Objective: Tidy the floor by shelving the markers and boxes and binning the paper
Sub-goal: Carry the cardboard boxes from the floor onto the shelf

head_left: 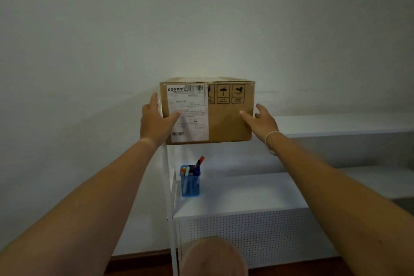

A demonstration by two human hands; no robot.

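Box (208, 111) sits btwn both grips, long axis 9–3: left hand (154, 121) at 9, right hand (261, 120) at 3, fingers straight, pressing its ends on the top shelf (336, 124).

Wall (201, 18): plain, pale grey-white, unmarked.
Shelving unit (246, 188): white metal, stands against the wall; thin upright posts at its left end.
Lower panel (257, 235): white, perforated with small holes.
Floor (139, 262): dark reddish-brown, along the bottom.
Light: dim, soft.
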